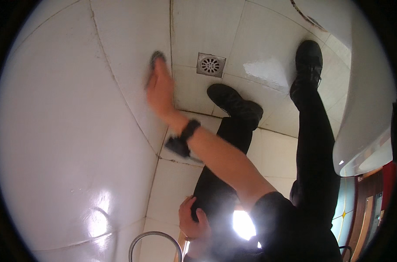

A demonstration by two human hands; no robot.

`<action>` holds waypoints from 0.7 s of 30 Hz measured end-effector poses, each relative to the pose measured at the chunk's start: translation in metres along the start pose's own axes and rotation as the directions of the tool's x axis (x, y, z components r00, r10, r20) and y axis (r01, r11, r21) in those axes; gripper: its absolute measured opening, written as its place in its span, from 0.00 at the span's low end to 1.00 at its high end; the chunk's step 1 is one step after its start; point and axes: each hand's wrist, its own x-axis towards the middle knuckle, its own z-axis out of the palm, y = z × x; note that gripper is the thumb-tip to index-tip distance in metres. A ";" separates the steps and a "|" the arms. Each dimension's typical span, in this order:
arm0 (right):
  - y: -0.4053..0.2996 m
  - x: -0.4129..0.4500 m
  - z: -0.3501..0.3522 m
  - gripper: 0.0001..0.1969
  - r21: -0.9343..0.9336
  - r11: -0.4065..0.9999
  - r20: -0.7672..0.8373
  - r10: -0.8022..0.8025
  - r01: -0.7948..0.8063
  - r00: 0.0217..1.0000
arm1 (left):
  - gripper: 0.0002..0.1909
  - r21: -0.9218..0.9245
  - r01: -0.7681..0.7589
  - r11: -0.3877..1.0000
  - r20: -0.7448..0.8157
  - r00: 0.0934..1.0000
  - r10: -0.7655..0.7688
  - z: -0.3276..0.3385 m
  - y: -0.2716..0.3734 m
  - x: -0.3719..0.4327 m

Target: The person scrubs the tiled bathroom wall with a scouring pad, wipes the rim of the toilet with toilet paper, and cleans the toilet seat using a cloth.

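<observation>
My right hand [161,88] reaches across to the left and lies flat against the white tiled wall [71,114], low down near the floor. Under its fingers is a dark grey scouring pad [157,55], blurred and mostly covered by the hand. A black strap [190,129] with a small black box goes round the right wrist. My left hand [193,219] rests on my bent left knee, fingers curled over the black trouser cloth, with no object seen in it.
A square metal floor drain [211,65] sits in the pale tiles ahead of my black shoes [231,98]. A wet patch [267,72] shines nearby. White ceramic fixture [368,114] stands close on the right. A metal shower hose [156,233] loops at the bottom.
</observation>
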 end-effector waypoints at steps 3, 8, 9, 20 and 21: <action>0.035 0.006 -0.015 0.22 -0.076 0.991 0.042 0.113 -0.110 0.993 | 0.17 -0.021 0.000 1.000 0.010 1.000 0.001 0.023 -0.010 -0.003; -0.015 -0.127 0.010 0.28 0.018 0.999 0.121 -0.033 0.031 0.992 | 0.17 0.100 -0.015 0.995 -0.021 1.000 0.017 0.017 -0.011 -0.012; -0.010 -0.120 0.010 0.29 -0.018 0.998 0.093 -0.055 0.057 0.994 | 0.17 0.100 -0.010 0.995 -0.015 1.000 0.011 0.019 -0.009 -0.012; 0.004 -0.082 0.007 0.26 -0.162 0.980 0.070 -0.104 0.114 0.992 | 0.16 0.011 -0.007 1.000 -0.027 1.000 0.008 0.010 -0.002 -0.008; 0.008 -0.039 -0.001 0.26 -0.219 0.972 0.041 -0.073 0.080 0.996 | 0.16 0.012 -0.004 1.000 -0.006 1.000 0.004 0.004 0.000 -0.009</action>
